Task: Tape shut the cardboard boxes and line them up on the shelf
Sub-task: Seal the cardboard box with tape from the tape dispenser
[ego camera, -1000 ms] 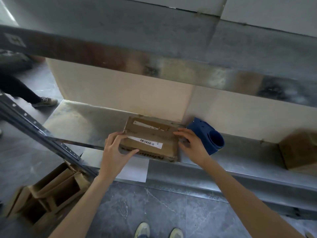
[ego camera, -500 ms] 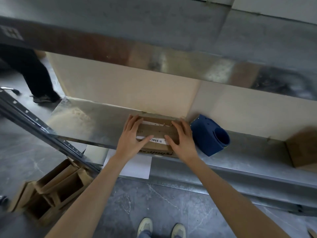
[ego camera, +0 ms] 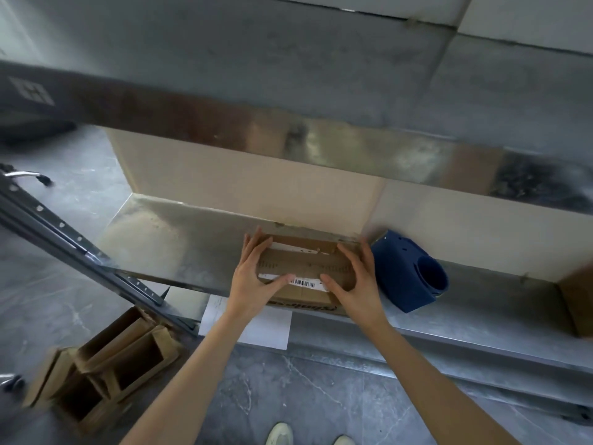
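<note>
A flat brown cardboard box [ego camera: 305, 266] with a white barcode label lies on the metal shelf [ego camera: 179, 245], its far side against the beige back wall. My left hand [ego camera: 256, 281] lies on the box's left end, fingers straight along the side and thumb across the top. My right hand [ego camera: 356, 277] lies on the right end in the same way, its thumb near the barcode. Both hands press on the box. Its near edge overhangs the shelf's front lip a little.
A blue plastic part [ego camera: 407, 271] sits on the shelf just right of the box. Another cardboard box [ego camera: 577, 300] stands at the far right. An upper shelf [ego camera: 288, 136] hangs overhead. Open cardboard boxes [ego camera: 106, 364] lie on the floor at left, a white sheet [ego camera: 266, 329] under the shelf.
The box has slid back along the shelf toward the wall. Both hands moved from its near corners up onto its two ends. A person at far left has walked out of view.
</note>
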### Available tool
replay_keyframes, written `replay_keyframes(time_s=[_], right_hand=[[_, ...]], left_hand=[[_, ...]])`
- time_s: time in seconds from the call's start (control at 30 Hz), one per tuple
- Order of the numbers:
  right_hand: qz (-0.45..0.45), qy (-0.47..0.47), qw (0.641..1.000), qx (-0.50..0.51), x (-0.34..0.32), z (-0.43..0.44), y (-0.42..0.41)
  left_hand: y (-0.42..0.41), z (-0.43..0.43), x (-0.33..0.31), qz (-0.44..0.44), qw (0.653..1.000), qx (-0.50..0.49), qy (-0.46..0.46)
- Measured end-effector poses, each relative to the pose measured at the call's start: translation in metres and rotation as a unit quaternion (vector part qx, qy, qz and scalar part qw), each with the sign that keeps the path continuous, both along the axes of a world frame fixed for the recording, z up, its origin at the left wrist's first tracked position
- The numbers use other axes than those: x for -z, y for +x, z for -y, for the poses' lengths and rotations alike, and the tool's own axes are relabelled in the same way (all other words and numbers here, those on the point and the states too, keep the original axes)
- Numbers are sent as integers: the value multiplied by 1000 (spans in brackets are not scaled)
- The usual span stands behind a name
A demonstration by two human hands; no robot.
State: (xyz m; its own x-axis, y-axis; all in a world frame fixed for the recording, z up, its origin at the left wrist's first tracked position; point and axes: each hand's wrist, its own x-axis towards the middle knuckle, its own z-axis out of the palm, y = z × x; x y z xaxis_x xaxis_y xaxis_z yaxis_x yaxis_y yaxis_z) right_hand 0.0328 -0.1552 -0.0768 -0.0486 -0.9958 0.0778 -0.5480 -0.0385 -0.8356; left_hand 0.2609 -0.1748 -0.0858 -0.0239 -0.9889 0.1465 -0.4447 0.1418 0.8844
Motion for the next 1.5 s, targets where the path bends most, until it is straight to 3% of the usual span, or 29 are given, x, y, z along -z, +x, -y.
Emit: replay_keyframes(time_s=[0.17, 0.37, 0.63, 0.83, 1.1, 1.27, 1.5], right_hand=[[11, 62, 998, -13, 0, 4, 1], [-7, 67, 997, -26, -3, 5, 0], [-27, -33, 997, 59, -8, -15, 5], [-23, 42, 998, 40, -3, -25, 7], [-95, 47, 988, 112, -7, -28, 14], [-43, 40, 996, 68, -17, -33, 19], [-39, 9, 998, 55, -45, -34, 23]], left_hand=[[0, 3, 5, -10, 1000, -14, 7], [2, 3, 3, -4, 1000, 1, 15], [21, -1, -9, 5, 1000, 15, -1], [33, -27, 4, -6, 997, 54, 46], [36, -25, 12, 31, 998, 45, 42], [38, -25, 4, 21, 999, 14, 36], [42, -23, -29, 28, 1000, 9, 3]])
